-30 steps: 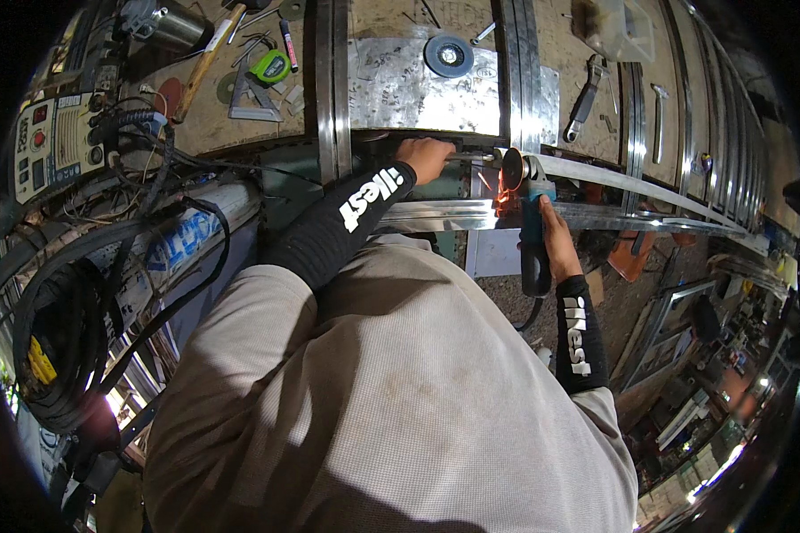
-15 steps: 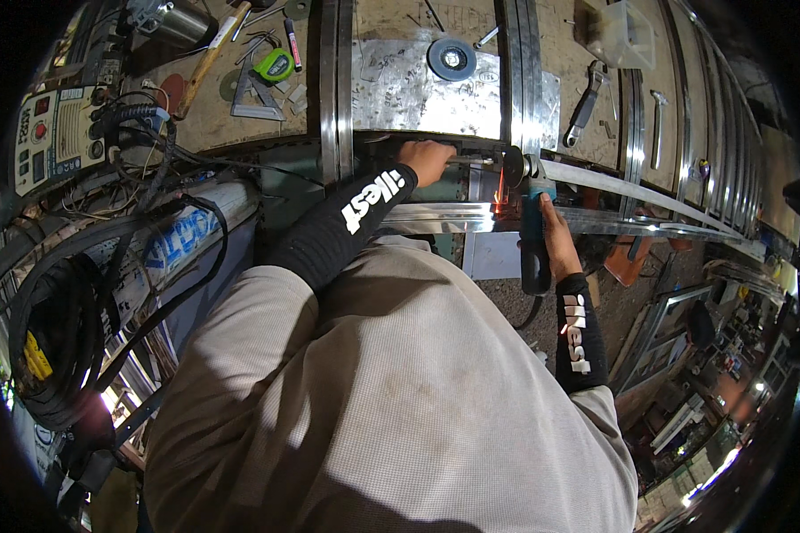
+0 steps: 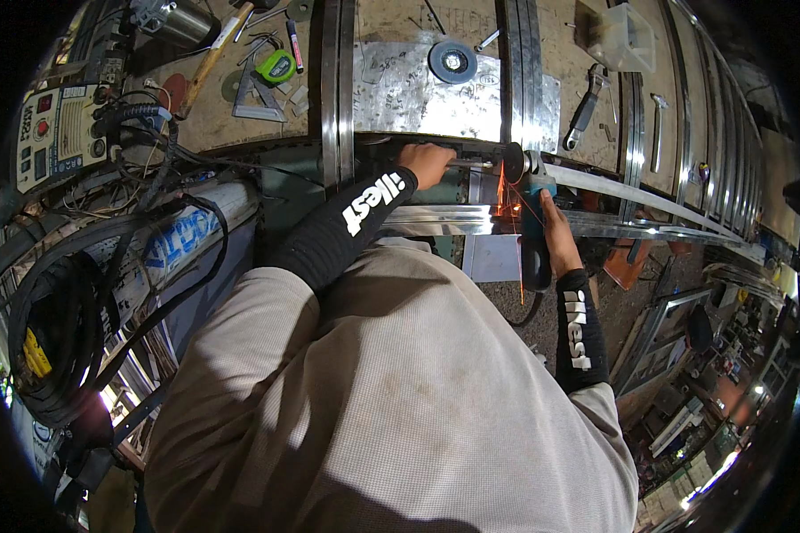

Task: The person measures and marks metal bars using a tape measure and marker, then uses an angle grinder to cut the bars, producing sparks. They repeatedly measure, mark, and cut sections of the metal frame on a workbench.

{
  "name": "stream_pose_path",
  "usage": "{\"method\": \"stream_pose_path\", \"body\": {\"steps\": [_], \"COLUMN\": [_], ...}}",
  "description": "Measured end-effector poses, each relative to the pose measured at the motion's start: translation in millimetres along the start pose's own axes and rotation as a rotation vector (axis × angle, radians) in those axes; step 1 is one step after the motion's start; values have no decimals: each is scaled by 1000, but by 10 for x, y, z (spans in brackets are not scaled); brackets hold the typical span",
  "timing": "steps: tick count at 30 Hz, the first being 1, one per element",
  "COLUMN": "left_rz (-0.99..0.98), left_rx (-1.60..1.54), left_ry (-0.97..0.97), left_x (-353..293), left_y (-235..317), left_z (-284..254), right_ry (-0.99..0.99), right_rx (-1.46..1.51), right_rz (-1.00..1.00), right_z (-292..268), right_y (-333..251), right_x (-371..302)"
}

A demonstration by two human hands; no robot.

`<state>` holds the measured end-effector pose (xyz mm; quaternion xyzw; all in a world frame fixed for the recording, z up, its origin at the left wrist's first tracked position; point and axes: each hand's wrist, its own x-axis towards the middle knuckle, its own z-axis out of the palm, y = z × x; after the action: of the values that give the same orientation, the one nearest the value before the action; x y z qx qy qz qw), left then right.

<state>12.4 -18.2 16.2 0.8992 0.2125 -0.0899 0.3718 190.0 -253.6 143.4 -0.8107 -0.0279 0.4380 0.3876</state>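
Note:
My right hand is wrapped around the body of a teal and black angle grinder, just beyond the table's near edge. Its dark disc faces left. Orange sparks stream down from the disc past a shiny metal profile. To the left, my left hand is closed around a thin metal rod, whose far end meets the disc area. The fingers' undersides are hidden. Exactly where the disc touches the rod cannot be made out.
On the worktable lie a flap disc, a green tape measure, a hammer, an adjustable wrench and a clear plastic box. Metal bars cross it. Left are a welding machine, a gas cylinder and coiled cables.
The spark stream has grown and spread, with one long streak falling beside the grinder. Both hands stay in nearly the same place, with the same holds.

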Motion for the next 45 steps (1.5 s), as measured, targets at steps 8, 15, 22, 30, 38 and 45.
{"method": "stream_pose_path", "body": {"steps": [8, 15, 22, 30, 38, 45], "left_rz": [-5, 11, 15, 8, 11, -1], "left_rx": [23, 40, 12, 34, 34, 22], "left_ry": [-50, -40, -27, -45, -24, -62], "left_x": [-17, -8, -8, -6, 2, -10], "left_y": [31, 39, 8, 23, 15, 43], "left_z": [-67, -61, -27, -69, -49, -98], "right_ry": [-118, -102, -115, -58, -91, -85], "right_rx": [59, 52, 30, 119, 92, 88], "right_rz": [69, 83, 95, 67, 84, 79], "right_z": [-1, 25, 6, -5, -21, 6], "right_y": [-155, -148, -62, 167, 147, 148], "right_x": [-64, -154, -262, -270, -292, -301]}}
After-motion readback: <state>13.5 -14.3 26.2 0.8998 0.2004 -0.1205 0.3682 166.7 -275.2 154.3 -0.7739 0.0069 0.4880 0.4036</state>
